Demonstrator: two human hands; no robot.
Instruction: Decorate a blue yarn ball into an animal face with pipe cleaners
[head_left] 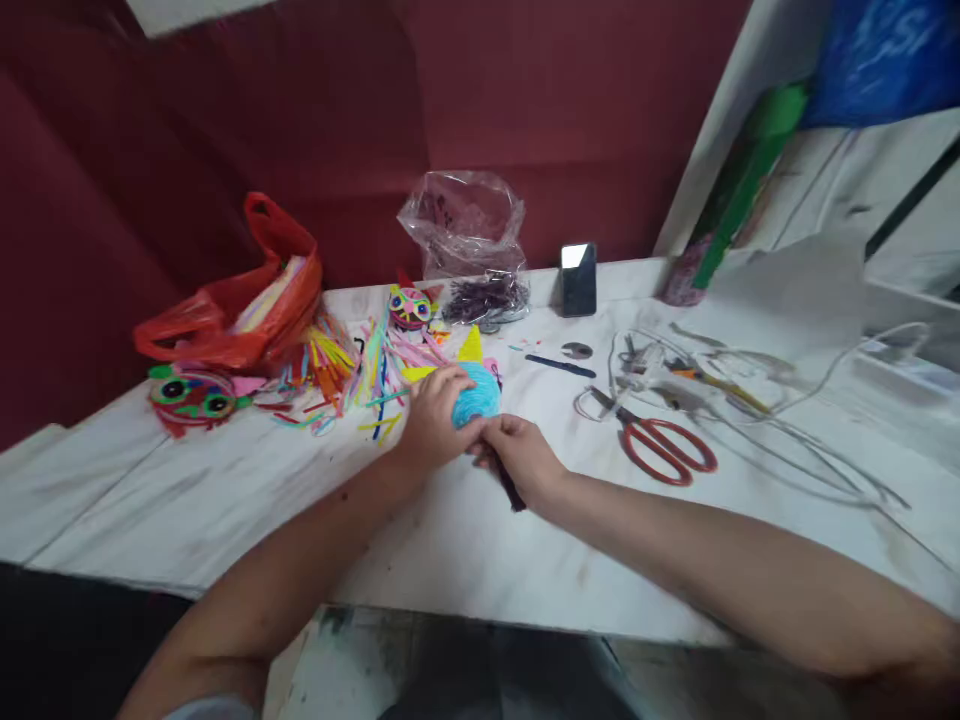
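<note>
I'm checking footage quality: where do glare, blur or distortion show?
All in the head view: highlights glint on the clear plastic bag; a bright patch, perhaps glare, tops the phone-like device; white marks on the blue item are smeared; the right forearm looks stretched toward the frame edge.

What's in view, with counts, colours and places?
Round piece: one, blue, centre
Bundle: one, dark, centre
Decorated faces: two, multicoloured, left
Strips: many, multicoloured, left
Plastic bag: one, red, left
Clear bag: one, transparent, back
Phone: one, black, back
Slim tool: one, dark, centre
Scissors: one, red-handled, right
Cords: uncounted, white, right
Long item: one, green, right
Unclear item: one, blue, upper right
Table: one, white, beneath
Wall: one, maroon, behind
Left hand: one, bare, on round piece
Right hand: one, bare, on bundle
</note>
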